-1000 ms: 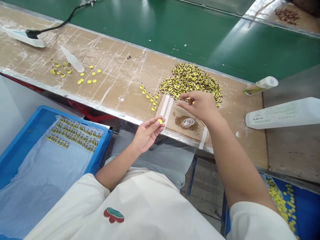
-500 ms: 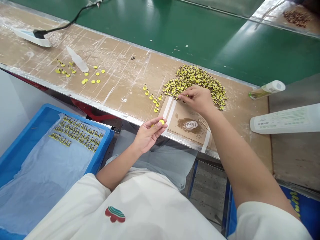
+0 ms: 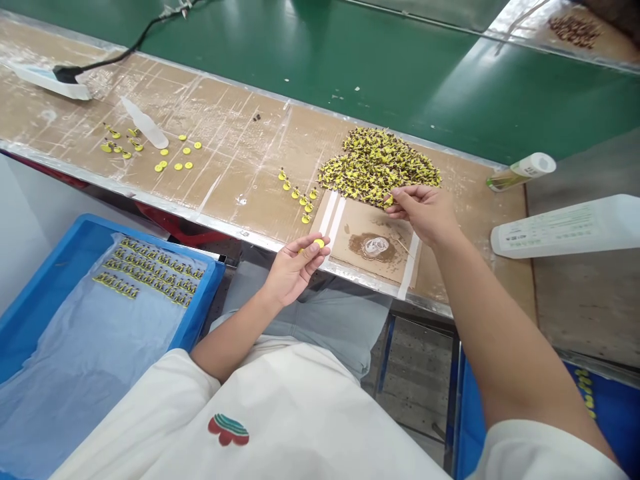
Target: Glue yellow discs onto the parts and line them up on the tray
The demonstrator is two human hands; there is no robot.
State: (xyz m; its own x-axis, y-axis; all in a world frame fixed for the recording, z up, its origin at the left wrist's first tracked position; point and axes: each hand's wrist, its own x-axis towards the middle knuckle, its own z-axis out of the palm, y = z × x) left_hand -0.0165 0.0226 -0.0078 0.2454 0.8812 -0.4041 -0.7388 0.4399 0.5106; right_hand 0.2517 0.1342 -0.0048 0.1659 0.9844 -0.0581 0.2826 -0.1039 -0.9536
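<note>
My left hand (image 3: 293, 267) hangs at the bench's near edge, fingers pinched on a small yellow disc (image 3: 319, 243). My right hand (image 3: 423, 210) is over the taped cardboard pad (image 3: 350, 237), thumb and fingers closed on a small yellow piece (image 3: 389, 200) at the near rim of the big heap of yellow-and-brown parts (image 3: 377, 165). A dab of brown glue with a clear blob (image 3: 375, 245) sits on the pad below that hand. A few finished yellow pieces (image 3: 299, 193) stand in a short row left of the pad.
A blue tray (image 3: 60, 293) at lower left holds rows of yellow parts (image 3: 150, 272) on plastic film. Loose yellow discs (image 3: 175, 155) and a small squeeze bottle (image 3: 145, 124) lie far left. Two white bottles (image 3: 565, 227) (image 3: 523, 171) lie at right. Green conveyor belt (image 3: 350, 60) behind.
My right hand reached into the heap's near edge, pinched a piece, then drew back right and toward me. The left hand kept still with its disc.
</note>
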